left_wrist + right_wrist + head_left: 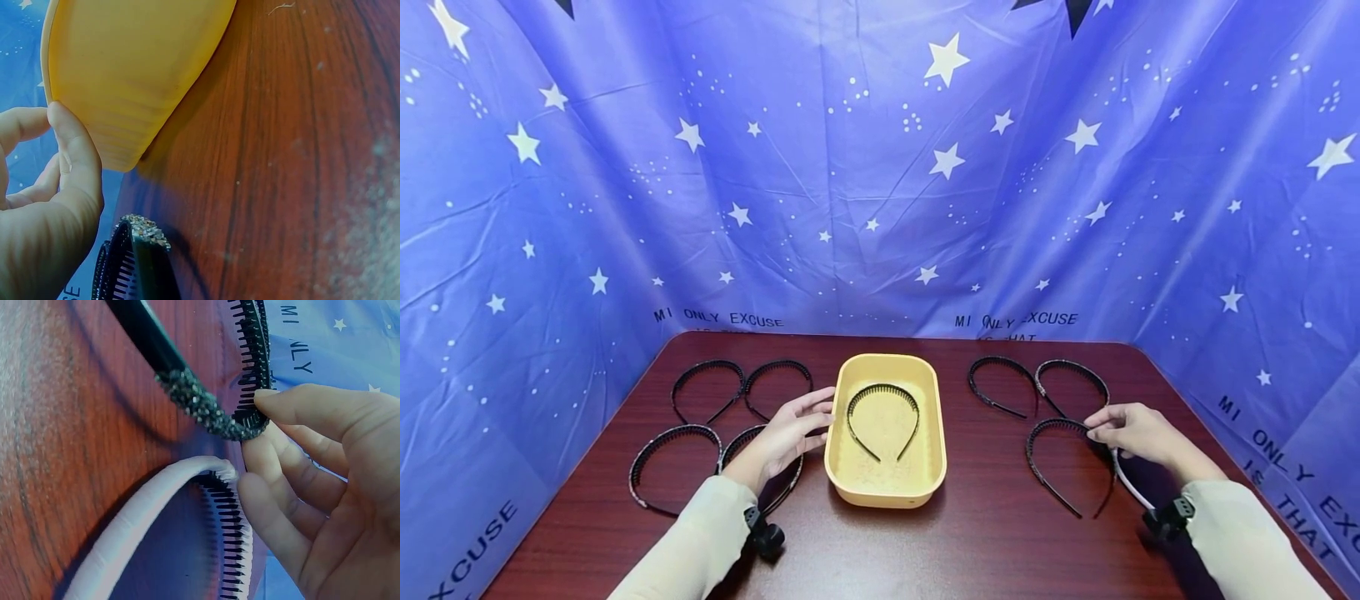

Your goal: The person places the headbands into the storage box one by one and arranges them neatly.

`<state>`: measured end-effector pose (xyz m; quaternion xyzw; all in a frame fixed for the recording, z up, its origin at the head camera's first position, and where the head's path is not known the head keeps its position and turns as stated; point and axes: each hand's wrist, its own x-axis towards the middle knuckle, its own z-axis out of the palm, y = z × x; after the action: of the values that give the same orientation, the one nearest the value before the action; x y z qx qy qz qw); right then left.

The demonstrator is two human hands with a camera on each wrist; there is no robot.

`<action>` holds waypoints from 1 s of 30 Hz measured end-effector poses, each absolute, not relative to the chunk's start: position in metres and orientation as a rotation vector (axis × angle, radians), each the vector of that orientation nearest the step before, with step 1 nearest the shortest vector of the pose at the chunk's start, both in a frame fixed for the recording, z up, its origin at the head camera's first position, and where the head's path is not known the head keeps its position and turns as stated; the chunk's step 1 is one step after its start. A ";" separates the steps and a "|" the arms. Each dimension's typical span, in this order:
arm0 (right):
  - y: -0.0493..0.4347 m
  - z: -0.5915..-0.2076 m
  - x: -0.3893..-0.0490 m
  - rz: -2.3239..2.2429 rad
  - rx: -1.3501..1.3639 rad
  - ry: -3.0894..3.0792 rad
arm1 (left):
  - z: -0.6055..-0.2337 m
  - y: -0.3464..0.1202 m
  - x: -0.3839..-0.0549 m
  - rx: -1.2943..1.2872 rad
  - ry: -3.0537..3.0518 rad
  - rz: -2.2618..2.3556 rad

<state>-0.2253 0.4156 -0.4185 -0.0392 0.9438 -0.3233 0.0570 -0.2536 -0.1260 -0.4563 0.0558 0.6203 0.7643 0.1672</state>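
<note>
My right hand (1138, 433) pinches a black toothed headband (200, 409) with dark glitter, near its top, at the right of the table. Just under that hand is a white headband (144, 515) with black inner teeth, mostly hidden by the hand in the head view. At the centre stands a yellow plastic bin (886, 498), and one black headband (883, 389) lies inside it. Fingertips of my left hand (782, 437) touch the bin's left rim. Below the left hand, a glittery headband (147, 231) shows close to the wrist.
Left of the bin lie several black headbands (638, 467), one partly covered by my left forearm. Two more black headbands (1000, 361) lie at the back right. A dark red wood-grain table (970, 550) carries everything, with a blue starry cloth (850, 183) hanging around it.
</note>
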 end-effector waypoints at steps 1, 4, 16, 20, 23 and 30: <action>0.416 -0.418 -0.225 -0.977 -0.137 2.865 | -0.456 -0.126 -0.253 0.157 1.764 2.176; 0.416 -0.416 -0.224 -0.989 -0.148 2.863 | -0.456 -0.126 -0.253 0.150 1.763 2.176; 0.412 -0.409 -0.225 -1.083 -0.190 2.807 | -0.457 -0.126 -0.253 0.155 1.763 2.172; 0.410 -0.409 -0.227 -1.062 -0.186 2.819 | -0.457 -0.125 -0.253 0.154 1.757 2.177; 0.408 -0.408 -0.228 -1.048 -0.201 2.828 | -0.456 -0.125 -0.253 0.156 1.752 2.180; 0.401 -0.403 -0.232 -1.081 -0.261 2.806 | -0.457 -0.126 -0.254 0.162 1.750 2.180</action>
<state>-0.2315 0.4014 -0.4027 -0.0864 0.9279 -0.3576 0.0614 -0.2538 -0.1257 -0.4567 0.0571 0.6159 0.7672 0.1700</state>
